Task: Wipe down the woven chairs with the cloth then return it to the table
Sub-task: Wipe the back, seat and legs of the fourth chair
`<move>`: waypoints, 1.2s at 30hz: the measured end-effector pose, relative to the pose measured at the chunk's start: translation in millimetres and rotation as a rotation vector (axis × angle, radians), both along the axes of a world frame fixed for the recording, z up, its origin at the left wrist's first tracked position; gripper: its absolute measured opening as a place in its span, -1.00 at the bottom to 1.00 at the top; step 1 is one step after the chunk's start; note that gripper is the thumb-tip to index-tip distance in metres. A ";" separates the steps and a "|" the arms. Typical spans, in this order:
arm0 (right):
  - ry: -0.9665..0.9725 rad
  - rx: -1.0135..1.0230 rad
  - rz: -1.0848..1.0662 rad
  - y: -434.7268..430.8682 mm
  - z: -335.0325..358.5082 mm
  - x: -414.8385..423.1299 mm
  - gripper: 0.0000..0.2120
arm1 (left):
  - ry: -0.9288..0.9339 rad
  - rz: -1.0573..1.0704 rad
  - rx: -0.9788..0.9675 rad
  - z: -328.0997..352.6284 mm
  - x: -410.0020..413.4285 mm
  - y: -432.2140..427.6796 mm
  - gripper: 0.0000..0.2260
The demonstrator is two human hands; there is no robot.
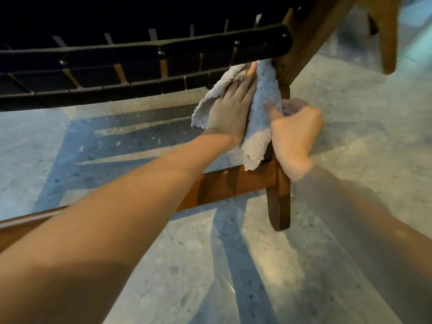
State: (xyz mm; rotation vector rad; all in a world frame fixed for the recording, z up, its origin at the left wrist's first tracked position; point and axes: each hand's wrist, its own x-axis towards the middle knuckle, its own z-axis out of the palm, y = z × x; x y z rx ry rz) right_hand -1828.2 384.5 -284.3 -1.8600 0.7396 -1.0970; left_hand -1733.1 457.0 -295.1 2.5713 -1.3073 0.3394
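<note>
The left hand (pixel 230 111), fingers straight, presses the cloth (pixel 264 94) flat against the right corner of the woven chair (pixel 140 57), just below its dark webbing. The right hand (pixel 295 134) grasps the wooden chair leg (pixel 279 206), thumb touching the cloth.

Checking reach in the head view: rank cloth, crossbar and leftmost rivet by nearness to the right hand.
1. Cloth, under the right hand's thumb, just left.
2. Crossbar, below and left.
3. Leftmost rivet, far left on the black strap.
</note>
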 end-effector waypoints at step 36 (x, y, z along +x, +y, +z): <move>0.395 -0.015 0.496 203.7 -40.1 0.0 -0.70 | 0.619 -0.026 -0.013 -35.6 -17.0 239.7 -0.70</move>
